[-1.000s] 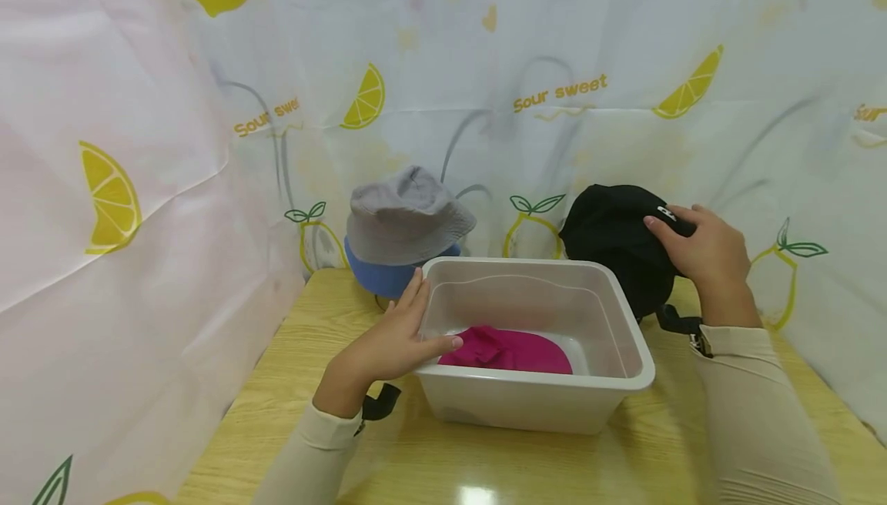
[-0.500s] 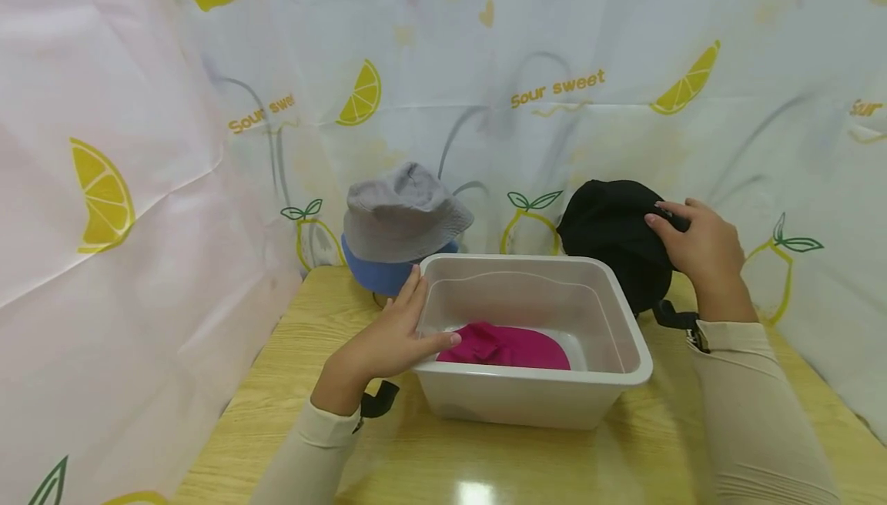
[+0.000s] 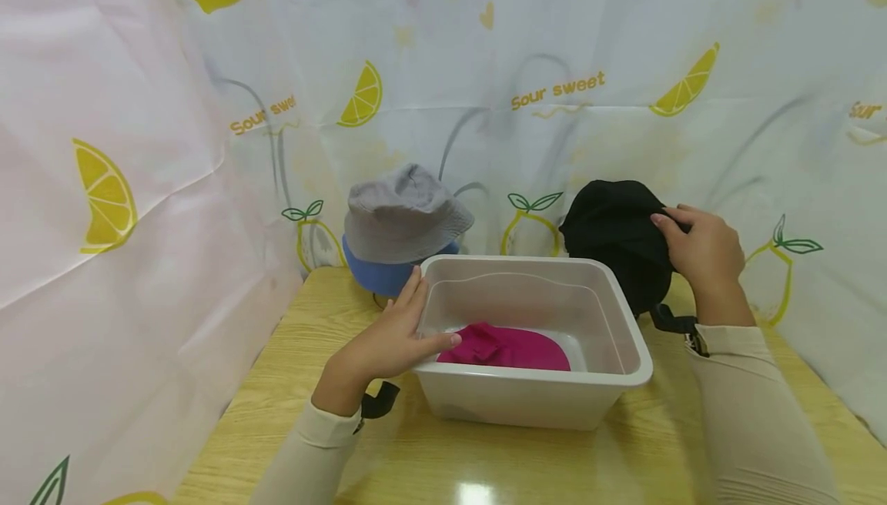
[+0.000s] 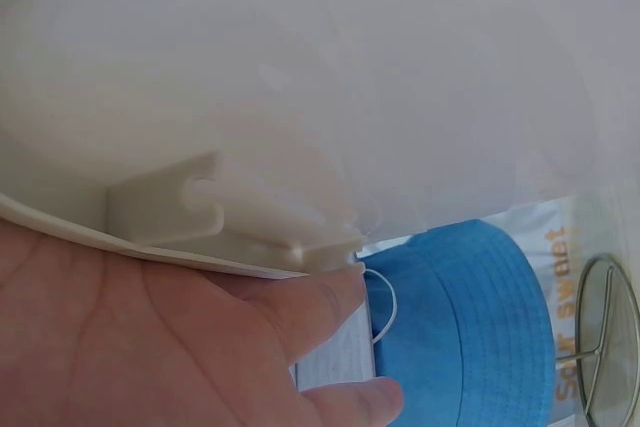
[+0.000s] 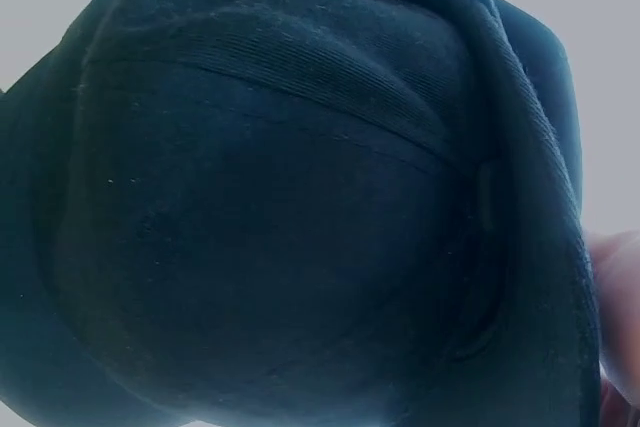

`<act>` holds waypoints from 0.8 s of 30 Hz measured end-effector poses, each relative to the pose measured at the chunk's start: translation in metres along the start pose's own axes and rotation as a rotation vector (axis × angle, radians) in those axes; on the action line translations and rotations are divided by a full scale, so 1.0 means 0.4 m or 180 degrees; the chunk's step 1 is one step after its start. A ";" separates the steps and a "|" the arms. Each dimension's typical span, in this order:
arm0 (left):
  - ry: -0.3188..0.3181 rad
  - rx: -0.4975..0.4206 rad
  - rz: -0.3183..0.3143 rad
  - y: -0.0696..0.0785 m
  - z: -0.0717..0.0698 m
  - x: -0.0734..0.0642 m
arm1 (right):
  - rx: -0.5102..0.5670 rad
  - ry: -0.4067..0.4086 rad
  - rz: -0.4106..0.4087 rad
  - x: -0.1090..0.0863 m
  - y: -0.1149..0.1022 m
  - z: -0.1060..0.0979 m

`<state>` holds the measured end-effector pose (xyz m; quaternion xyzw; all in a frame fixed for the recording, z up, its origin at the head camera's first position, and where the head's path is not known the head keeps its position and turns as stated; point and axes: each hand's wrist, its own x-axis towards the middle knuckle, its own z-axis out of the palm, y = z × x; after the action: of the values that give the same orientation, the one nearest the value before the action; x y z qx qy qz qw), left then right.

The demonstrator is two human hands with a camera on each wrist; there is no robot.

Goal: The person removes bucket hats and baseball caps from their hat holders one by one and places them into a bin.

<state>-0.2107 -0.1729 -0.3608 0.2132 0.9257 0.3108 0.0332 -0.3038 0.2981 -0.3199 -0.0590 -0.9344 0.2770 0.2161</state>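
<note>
At the right back of the table, my right hand (image 3: 707,251) pinches the edge of a black cap (image 3: 613,235) between thumb and fingers. The cap's dark inside (image 5: 280,227) fills most of the right wrist view. My left hand (image 3: 384,339) lies along the left edge of a white plastic bin (image 3: 513,401); its fingers are straight and its thumb extends over the front corner. Inside the bin lies a bright pink cap (image 3: 520,349). The left wrist view has the palm (image 4: 170,347) against the bin's rim, with a blue hat (image 4: 450,317) beyond the fingertips.
Behind the bin's left corner, a grey bucket hat (image 3: 409,216) sits on top of the blue hat. A round wire stand (image 4: 602,312) shows beside the blue hat. A lemon-print cloth (image 3: 430,58) hangs behind and to the left of the wooden table (image 3: 388,459).
My right hand has shifted its hold slightly, so the white letter on the black cap is now hidden. The left hand, bin and other hats stay put.
</note>
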 end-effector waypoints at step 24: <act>-0.0015 0.0029 -0.0045 0.006 -0.002 -0.001 | 0.0844 0.1074 0.0408 0.011 -0.021 -0.011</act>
<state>-0.2096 -0.1718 -0.3590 0.2075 0.9285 0.3059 0.0366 -0.3059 0.2941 -0.3105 -0.1349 -0.8348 0.3968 0.3571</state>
